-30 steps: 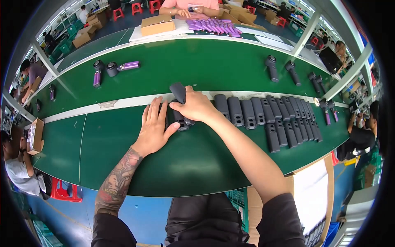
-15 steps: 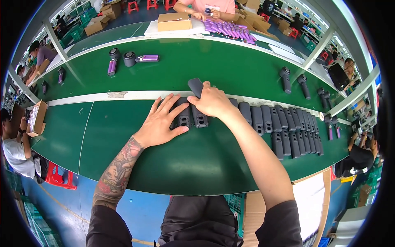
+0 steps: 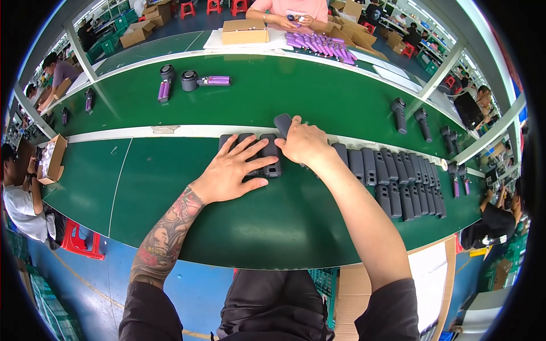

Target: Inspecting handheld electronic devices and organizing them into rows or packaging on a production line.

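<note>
Spread flat, my left hand lies over several dark grey plastic handle casings standing side by side on the green bench. One of these, a casing with slots at its near end, shows right of my fingers; the others are partly hidden beneath them. My right hand grips another dark grey handle casing, tilted, its far end sticking out past my fingers. The rest of that casing is hidden by the hand. To the right of my right forearm stand rows of like casings, packed closely together.
Beyond a white strip, a green conveyor belt carries grey devices with purple cells and grey handled devices. Across it, a person in pink works by a pile of purple cells and a cardboard box. Another box stands far left.
Both hands have shifted slightly right, the right one still gripping its casing. More casings now show under my left fingers. Devices on the belt have moved right.
</note>
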Available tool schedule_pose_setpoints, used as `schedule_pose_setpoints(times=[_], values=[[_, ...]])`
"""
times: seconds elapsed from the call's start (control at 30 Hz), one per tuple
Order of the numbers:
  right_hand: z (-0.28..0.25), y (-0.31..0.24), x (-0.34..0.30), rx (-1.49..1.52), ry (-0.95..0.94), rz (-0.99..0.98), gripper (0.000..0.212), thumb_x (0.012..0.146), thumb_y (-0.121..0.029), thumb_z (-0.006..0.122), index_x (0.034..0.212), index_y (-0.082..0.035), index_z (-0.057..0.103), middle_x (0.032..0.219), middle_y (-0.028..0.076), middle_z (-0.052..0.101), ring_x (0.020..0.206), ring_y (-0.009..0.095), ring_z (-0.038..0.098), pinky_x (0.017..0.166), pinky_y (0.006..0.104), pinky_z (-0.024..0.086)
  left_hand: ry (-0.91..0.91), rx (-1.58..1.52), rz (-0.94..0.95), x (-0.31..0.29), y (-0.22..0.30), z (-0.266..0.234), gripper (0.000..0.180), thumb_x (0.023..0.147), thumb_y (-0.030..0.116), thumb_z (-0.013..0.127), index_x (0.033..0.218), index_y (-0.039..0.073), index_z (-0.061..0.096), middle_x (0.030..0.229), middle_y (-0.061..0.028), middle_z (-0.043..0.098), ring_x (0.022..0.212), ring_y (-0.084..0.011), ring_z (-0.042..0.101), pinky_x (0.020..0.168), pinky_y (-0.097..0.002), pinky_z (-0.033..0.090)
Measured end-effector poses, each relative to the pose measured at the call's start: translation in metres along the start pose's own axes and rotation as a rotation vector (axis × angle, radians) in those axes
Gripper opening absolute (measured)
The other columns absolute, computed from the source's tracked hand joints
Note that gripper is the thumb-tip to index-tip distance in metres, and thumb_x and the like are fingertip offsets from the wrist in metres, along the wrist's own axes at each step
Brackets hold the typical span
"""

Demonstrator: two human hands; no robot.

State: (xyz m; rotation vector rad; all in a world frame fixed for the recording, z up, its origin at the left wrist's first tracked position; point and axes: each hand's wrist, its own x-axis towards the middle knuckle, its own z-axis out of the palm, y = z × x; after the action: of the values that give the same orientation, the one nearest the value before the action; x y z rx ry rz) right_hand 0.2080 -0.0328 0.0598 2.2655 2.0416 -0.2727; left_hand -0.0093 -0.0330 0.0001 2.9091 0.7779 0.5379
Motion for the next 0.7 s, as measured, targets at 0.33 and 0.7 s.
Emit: schedule_pose_setpoints(times=[0.33,0.7], values=[[-0.028,0.023,-0.024,0.213,0.056,0.038,0.066,0.097,-0.046,0.054,0.128,0.012,0.048,0.100,0.021,0.071,0.092,0.037,0.071,0.078,0.0438,0.055,0.019,0.019,0.030,-0.001,-0.001,0.004,0.050,0.099,0.052,0.052,0.143,0.027,0.056,0.157,-0.0065,0.043,0.149,-0.0283,0.031,0.124,-0.0527,0.017],[-0.026,0.054,-0.082,0.814,-0.034,0.004,0.063,0.099,-0.044,0.052,0.131,0.010,0.047,0.111,0.021,0.066,0.090,0.024,0.065,0.075,0.0334,0.050,0.080,0.012,0.083,0.009,0.011,0.012,0.049,0.101,0.045,0.051,0.143,0.020,0.056,0.155,-0.0108,0.045,0.147,-0.0273,0.037,0.123,-0.0487,0.020]])
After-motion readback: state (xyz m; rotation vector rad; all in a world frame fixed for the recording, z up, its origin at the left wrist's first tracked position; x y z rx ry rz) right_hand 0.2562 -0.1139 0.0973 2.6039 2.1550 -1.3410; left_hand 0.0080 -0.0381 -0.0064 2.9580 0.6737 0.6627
